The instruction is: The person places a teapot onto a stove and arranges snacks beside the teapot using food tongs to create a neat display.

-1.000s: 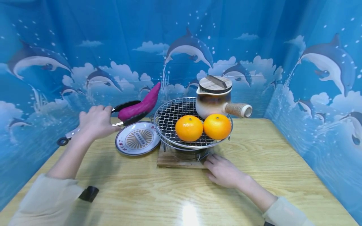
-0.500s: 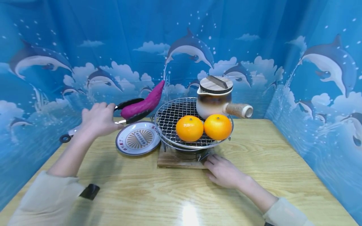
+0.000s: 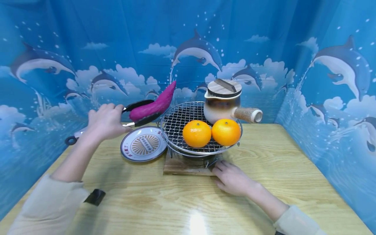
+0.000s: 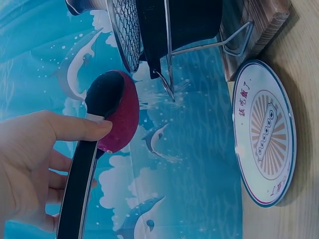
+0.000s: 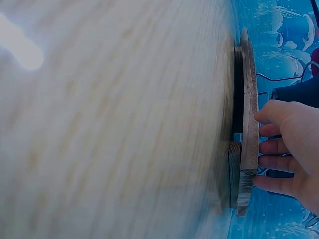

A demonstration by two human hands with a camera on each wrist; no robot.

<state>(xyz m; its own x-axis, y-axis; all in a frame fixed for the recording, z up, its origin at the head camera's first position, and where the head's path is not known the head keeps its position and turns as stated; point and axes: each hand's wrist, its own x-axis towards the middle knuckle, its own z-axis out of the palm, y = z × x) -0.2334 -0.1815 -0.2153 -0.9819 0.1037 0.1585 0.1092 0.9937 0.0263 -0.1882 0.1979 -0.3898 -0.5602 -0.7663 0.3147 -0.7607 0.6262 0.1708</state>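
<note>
My left hand (image 3: 107, 122) grips a pair of metal tongs (image 4: 79, 191) with black tips, the thumb along one arm. Between the tips sits a purple sweet potato (image 3: 160, 103), raised with its pointed end up, left of the round wire grill rack (image 3: 180, 125). Below it lies a white plate (image 3: 145, 143) with a blue rim and a sunburst print. My right hand (image 3: 233, 178) rests its fingertips on the right front corner of the wooden board (image 3: 186, 168) beneath the small stove. In the right wrist view those fingers (image 5: 275, 146) reach onto the board's top face.
Two oranges, a left one (image 3: 196, 133) and a right one (image 3: 225, 132), sit on the rack's front. Behind them stands a lidded clay pot (image 3: 218, 111), its side handle jutting right past the rim. A blue dolphin curtain (image 3: 132, 39) encloses the wooden table (image 3: 141, 202).
My left hand has moved slightly right and up, carrying the tongs and sweet potato closer to the rack. The right hand stays on the board.
</note>
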